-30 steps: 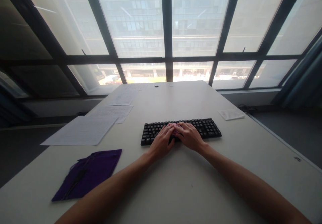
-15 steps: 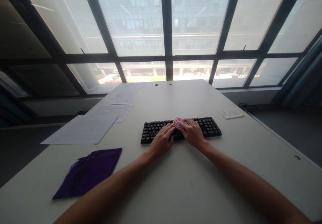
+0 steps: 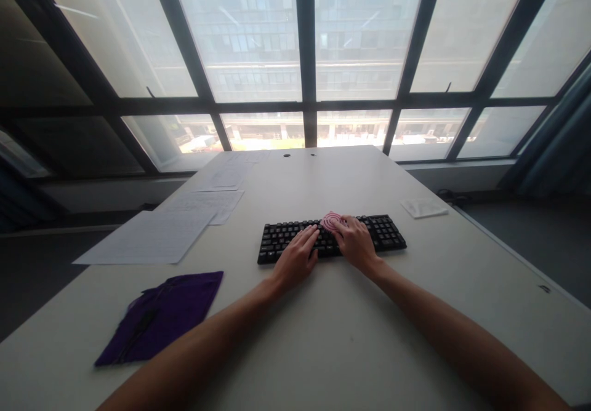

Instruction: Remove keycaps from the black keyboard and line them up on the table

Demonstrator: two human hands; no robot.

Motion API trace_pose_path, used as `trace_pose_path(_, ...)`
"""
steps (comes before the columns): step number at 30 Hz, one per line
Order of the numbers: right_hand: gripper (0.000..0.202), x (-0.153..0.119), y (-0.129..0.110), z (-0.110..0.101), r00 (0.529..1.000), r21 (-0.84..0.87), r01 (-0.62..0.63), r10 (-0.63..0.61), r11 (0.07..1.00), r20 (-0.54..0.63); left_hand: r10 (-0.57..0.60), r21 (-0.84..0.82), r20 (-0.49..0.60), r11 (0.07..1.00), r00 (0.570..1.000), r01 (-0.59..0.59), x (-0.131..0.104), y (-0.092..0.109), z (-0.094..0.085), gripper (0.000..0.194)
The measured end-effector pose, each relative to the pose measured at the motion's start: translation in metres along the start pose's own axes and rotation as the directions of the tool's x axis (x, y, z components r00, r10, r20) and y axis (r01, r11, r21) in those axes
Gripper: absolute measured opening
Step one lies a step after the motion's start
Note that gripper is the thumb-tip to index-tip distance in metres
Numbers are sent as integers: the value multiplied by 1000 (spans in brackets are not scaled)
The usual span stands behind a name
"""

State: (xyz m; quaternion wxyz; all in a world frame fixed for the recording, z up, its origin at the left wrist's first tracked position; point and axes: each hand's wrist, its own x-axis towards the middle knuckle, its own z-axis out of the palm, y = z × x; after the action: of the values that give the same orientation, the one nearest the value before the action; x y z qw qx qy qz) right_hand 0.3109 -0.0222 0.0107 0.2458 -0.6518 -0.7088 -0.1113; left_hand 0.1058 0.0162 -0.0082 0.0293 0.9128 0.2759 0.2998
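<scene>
A black keyboard (image 3: 281,242) lies crosswise on the white table in front of me. Flat against its left-middle keys rests my left hand (image 3: 298,256), fingers stretched out and holding nothing. My right hand (image 3: 356,242) pinches a round pink disc (image 3: 330,221) with pale rings between thumb and fingers, over the middle of the keyboard. The disc is slightly tilted, and its lower right edge is covered by the fingers. Its exact kind I cannot make out.
On the left lie several printed paper sheets (image 3: 150,239) and a purple cloth pouch (image 3: 180,309) near my left forearm. A small clear plastic packet (image 3: 425,208) is at the right. Two small dark holes mark the table's far end, before large windows.
My right hand has shifted the pink disc slightly to the right and up, away from my left fingers. The left hand stays on the keyboard.
</scene>
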Motion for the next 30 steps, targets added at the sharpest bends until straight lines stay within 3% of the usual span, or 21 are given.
trace_pose_path(2,33,0,1,0,1000,-2,-20,20,1000,-11,2,3,6,1000,1000,-2,0,0,0,52)
trace_pose_path(9,32,0,-3,-2,994,37,112,-112,993,-10,11,-33,0,999,1000,-11,0,1,-1,62)
trace_pose_path(15,33,1,-4,-2,991,32,133,-133,991,5,27,-45,21,999,999,-26,1,-1,1,66)
trace_pose_path(21,30,-1,-4,-2,991,61,136,-134,989,-27,19,-42,8,999,1000,-19,2,4,-5,58)
trace_pose_path(30,29,-3,-4,-4,971,143,239,-241,960,-1,-41,-13,-25,999,999,41,3,8,-11,47)
